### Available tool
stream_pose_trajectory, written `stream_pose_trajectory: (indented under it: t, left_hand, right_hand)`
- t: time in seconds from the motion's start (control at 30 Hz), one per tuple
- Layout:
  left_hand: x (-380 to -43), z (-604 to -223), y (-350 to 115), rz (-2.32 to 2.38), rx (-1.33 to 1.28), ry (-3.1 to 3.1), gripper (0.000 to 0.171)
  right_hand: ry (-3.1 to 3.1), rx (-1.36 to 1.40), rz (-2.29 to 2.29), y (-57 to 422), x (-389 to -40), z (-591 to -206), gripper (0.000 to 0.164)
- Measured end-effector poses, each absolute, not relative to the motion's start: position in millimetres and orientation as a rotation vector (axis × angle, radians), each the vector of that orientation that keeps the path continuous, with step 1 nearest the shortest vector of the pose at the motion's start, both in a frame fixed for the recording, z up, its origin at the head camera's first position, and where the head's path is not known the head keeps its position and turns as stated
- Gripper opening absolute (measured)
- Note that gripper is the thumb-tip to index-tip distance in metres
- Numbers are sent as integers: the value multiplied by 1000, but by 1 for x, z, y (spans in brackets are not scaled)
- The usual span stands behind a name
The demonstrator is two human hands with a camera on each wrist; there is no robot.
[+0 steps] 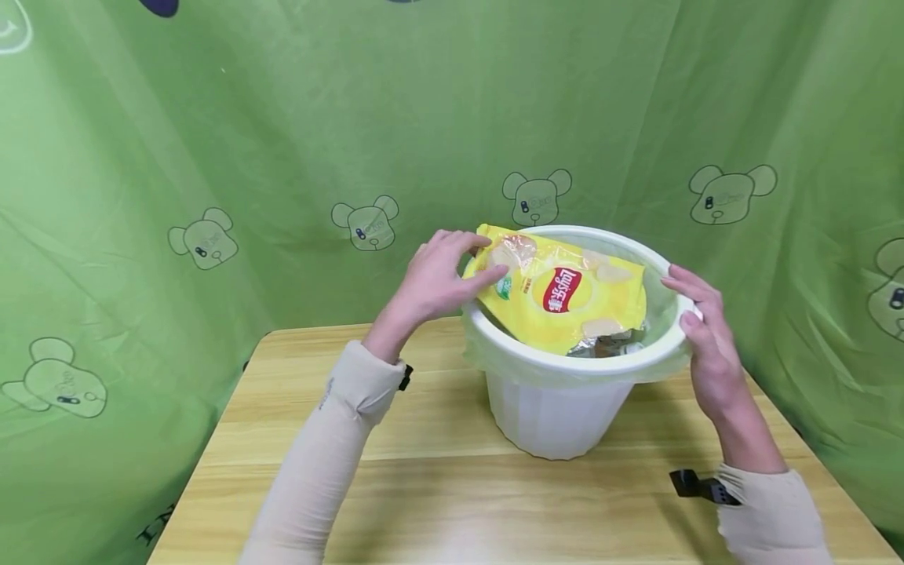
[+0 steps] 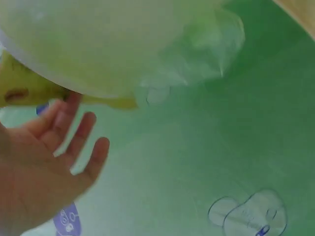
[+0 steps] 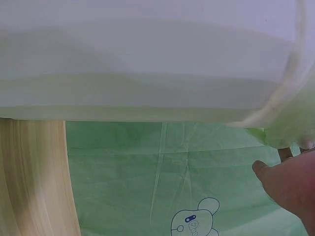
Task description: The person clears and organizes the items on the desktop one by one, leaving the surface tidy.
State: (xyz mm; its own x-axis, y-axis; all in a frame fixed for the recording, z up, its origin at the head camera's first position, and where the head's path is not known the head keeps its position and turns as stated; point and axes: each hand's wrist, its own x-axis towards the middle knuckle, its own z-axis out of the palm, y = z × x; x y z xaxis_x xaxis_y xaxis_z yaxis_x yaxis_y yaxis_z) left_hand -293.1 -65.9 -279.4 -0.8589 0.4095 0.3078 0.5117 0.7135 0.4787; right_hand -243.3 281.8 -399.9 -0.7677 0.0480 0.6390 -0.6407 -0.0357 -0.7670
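Note:
A yellow Lay's chip bag (image 1: 537, 290) lies tilted across the mouth of a white trash bin (image 1: 558, 416). Its left end sticks out past the rim. My left hand (image 1: 445, 271) pinches that end, thumb over the front and fingertips at the upper edge. In the left wrist view, the other fingers of the left hand (image 2: 54, 157) spread below the rim, near the bag's underside (image 2: 29, 86). At the bin's right side my right hand (image 1: 709, 345) grips the rim and the pale green liner (image 1: 494, 357). The right wrist view shows that hand's thumb (image 3: 261, 169).
Silvery and brown wrappers (image 1: 607, 344) show inside the bin under the bag. A wooden table (image 1: 395, 479) carries the bin. Behind it hangs a green curtain (image 1: 282, 118) with bear-head prints, reaching round both sides.

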Motion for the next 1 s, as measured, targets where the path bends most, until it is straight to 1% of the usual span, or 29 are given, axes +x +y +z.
stream_pose_trajectory:
  t: [0.17, 0.27, 0.47, 0.77, 1.0]
  left_hand:
    - [-299, -279, -60, -828, -978, -2721, 49]
    - [-302, -279, -57, -845, -1043, -2748, 48]
    - [-310, -281, -52, -779, -1115, -2817, 63]
    - [-317, -279, -28, -331, -1189, -2984, 87]
    - [-312, -279, -4, -284, -1182, -3150, 92]
  right_hand:
    - [-1765, 615, 1863, 282, -242, -398, 48]
    - [-1773, 603, 1876, 282, -241, -398, 48]
    - [-1806, 600, 1854, 282, -240, -398, 48]
    - [-1793, 582, 1856, 283, -239, -399, 49]
    - [-1819, 608, 1826, 283, -240, -399, 48]
